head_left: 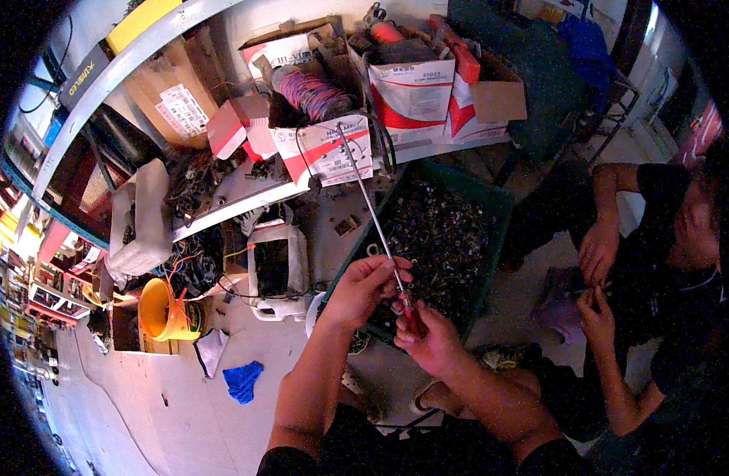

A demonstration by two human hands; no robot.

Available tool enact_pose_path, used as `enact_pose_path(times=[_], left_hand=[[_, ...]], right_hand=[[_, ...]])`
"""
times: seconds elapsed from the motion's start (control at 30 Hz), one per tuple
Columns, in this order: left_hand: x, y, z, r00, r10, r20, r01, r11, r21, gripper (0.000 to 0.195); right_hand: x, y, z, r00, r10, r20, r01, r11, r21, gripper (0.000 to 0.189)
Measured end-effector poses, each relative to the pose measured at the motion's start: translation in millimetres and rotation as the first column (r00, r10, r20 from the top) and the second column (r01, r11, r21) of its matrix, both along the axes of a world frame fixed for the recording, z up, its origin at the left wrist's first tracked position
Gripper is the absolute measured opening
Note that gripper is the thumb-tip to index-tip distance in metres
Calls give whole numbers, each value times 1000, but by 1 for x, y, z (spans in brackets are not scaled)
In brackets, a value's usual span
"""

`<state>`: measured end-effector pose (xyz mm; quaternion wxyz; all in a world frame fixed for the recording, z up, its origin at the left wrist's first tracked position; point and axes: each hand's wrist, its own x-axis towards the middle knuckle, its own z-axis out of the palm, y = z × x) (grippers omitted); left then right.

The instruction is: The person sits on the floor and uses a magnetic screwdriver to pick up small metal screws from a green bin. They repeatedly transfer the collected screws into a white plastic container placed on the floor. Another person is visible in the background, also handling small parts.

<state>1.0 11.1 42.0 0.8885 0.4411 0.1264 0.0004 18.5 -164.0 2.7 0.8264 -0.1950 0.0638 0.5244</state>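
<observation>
My right hand [431,338] is wrapped around the red handle of a long, thin-shafted hand tool [367,199], which looks like a long screwdriver. Just above the handle, my left hand [364,288] pinches the metal shaft between thumb and fingers. The shaft points up and away from me, and its far tip overlaps a white and red carton [293,157] in the view; I cannot tell whether they touch. Beneath my hands is a dark green plastic crate [489,262], its bottom covered with small hardware, seemingly nuts, washers and screws.
At right, another person's hands [599,256] meet around something too small to tell. Cartons [412,101] stand on a low shelf behind the crate, one holding a wire spool [314,95]. A yellow bucket [156,309], a cut white jug [293,256] and a blue cloth [243,381] lie left.
</observation>
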Motion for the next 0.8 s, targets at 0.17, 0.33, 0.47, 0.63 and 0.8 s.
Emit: enact_pose_path(times=[0.17, 0.33, 0.47, 0.63, 0.8], left_hand=[[3, -2, -24, 993, 117, 3, -117, 982, 148, 19], [6, -1, -35, 982, 191, -9, -185, 961, 207, 20], [8, -4, -9, 990, 139, -22, -136, 986, 98, 18], [4, -6, -3, 989, 144, -38, -141, 988, 69, 16], [10, -3, -26, 981, 187, -52, -181, 978, 108, 16]], right_hand=[[-4, 2, 4, 993, -6, 121, 16, 997, -80, 26], [-3, 6, 7, 982, 20, 186, 13, 985, -174, 25], [-1, 2, 0, 996, 28, 90, -18, 993, -115, 26], [-3, 6, 4, 988, 4, 157, 19, 990, -139, 29], [-1, 7, 13, 990, 42, 131, -17, 983, -184, 36]])
